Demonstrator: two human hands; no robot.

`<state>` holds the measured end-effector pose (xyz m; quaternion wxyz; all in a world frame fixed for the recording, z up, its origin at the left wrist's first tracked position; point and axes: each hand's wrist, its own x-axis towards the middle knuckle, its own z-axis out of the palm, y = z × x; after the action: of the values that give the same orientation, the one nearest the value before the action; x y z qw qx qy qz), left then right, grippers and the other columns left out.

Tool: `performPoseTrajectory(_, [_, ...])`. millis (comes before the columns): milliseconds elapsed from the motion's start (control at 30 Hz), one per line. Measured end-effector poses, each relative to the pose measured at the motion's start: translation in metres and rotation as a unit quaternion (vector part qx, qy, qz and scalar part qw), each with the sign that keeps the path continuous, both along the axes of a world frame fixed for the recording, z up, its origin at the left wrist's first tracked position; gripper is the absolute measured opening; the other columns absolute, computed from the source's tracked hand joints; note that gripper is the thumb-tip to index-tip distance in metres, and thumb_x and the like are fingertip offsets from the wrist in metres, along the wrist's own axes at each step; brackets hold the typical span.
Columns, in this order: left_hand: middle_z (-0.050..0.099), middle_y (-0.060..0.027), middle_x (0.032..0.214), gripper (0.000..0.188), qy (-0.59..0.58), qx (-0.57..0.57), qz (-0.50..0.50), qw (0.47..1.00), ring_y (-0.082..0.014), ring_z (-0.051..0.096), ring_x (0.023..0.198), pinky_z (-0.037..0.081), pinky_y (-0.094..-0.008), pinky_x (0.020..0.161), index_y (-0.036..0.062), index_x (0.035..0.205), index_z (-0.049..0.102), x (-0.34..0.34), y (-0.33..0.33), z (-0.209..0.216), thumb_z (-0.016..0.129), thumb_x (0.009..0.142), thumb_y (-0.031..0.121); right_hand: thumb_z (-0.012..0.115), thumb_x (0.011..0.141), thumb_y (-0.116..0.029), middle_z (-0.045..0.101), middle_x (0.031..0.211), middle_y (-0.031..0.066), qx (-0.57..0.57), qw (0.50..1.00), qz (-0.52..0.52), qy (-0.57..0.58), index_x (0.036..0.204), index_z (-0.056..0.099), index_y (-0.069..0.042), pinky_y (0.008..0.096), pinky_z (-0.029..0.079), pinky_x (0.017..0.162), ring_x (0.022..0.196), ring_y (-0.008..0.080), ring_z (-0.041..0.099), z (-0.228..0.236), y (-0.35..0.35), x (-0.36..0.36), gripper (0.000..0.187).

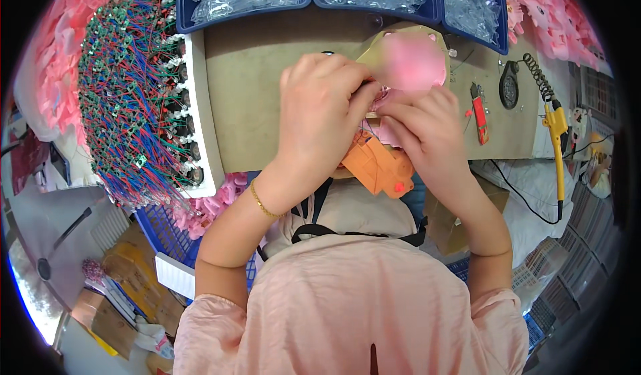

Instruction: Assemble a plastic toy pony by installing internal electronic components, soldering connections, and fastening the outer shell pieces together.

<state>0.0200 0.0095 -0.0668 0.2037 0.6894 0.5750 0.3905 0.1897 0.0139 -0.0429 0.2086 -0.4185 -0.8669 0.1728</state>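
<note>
Both of my hands meet over a pink plastic toy shell that rests in a tan holder near the table's front. My left hand bends over its left side, thumb and fingertips pinched at thin wires; what exactly they grip is hidden. From the right, my right hand closes its thumb and fingers at the same spot, on something too small to name. An orange plastic housing with a small red spot hangs just below my fingers at the table edge, and thin wires run up from it.
Left stands a white foam tray of round speakers under heaped wired circuit boards. Blue bins of clear plastic parts line the back. Right lie a red cutter, a black oval object and a yellow soldering iron with coiled cord.
</note>
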Motion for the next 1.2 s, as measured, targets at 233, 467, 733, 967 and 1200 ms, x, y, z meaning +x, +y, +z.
performPoseTrajectory(233, [0.061, -0.0048, 0.078, 0.011, -0.009, 0.004, -0.001, 1.000, -0.0229, 0.052, 0.077, 0.040, -0.0341, 0.072, 0.0061, 0.081, 0.066, 0.003, 0.004, 0.002, 0.067, 0.075, 0.014, 0.062, 0.075, -0.011, 0.060, 0.082, 0.0035, 0.003, 0.998, 0.007, -0.054, 0.083, 0.064, -0.006, 0.0358, 0.037, 0.082, 0.082, 0.0217, 0.055, -0.002, 0.003, -0.008, 0.009])
performPoseTrajectory(467, [0.061, -0.0047, 0.078, 0.012, -0.065, -0.004, 0.011, 0.998, -0.0234, 0.054, 0.080, 0.039, -0.0345, 0.074, 0.0068, 0.080, 0.067, -0.011, 0.003, 0.008, 0.068, 0.074, 0.018, 0.069, 0.069, -0.016, 0.056, 0.092, 0.0085, -0.031, 0.999, -0.018, -0.031, 0.095, 0.059, -0.003, 0.0378, 0.036, 0.084, 0.090, 0.0266, 0.052, 0.018, -0.022, 0.007, 0.030])
performPoseTrajectory(733, [0.061, -0.0046, 0.078, 0.015, -0.155, -0.284, 0.020, 0.946, -0.0067, 0.051, 0.070, 0.038, -0.0215, 0.060, -0.0001, 0.089, 0.065, -0.015, 0.009, 0.034, 0.064, 0.081, 0.013, 0.077, 0.060, -0.020, 0.051, 0.105, 0.0108, -0.170, 0.980, -0.038, -0.097, 0.104, 0.053, -0.003, 0.0377, 0.039, 0.083, 0.095, 0.0295, 0.051, 0.058, -0.037, -0.003, 0.053])
performPoseTrajectory(967, [0.066, -0.0079, 0.088, 0.017, -0.270, -0.114, 0.044, 0.955, -0.0196, 0.063, 0.075, 0.047, -0.0278, 0.065, 0.0016, 0.097, 0.063, -0.028, -0.020, 0.004, 0.061, 0.081, 0.008, 0.074, 0.059, -0.002, 0.051, 0.115, 0.0122, -0.114, 0.992, 0.048, -0.005, 0.110, 0.054, -0.002, 0.0357, 0.045, 0.084, 0.104, 0.0290, 0.052, 0.035, -0.005, 0.007, 0.055])
performPoseTrajectory(1200, [0.065, -0.0071, 0.097, 0.027, 0.015, 0.088, -0.061, 0.994, -0.0214, 0.062, 0.090, 0.049, -0.0325, 0.077, 0.0062, 0.099, 0.063, -0.044, -0.065, -0.011, 0.066, 0.073, 0.003, 0.075, 0.056, -0.003, 0.052, 0.111, 0.0128, -0.078, 0.994, 0.073, 0.028, 0.105, 0.057, 0.000, 0.0367, 0.047, 0.081, 0.100, 0.0302, 0.053, 0.026, 0.001, 0.004, 0.052])
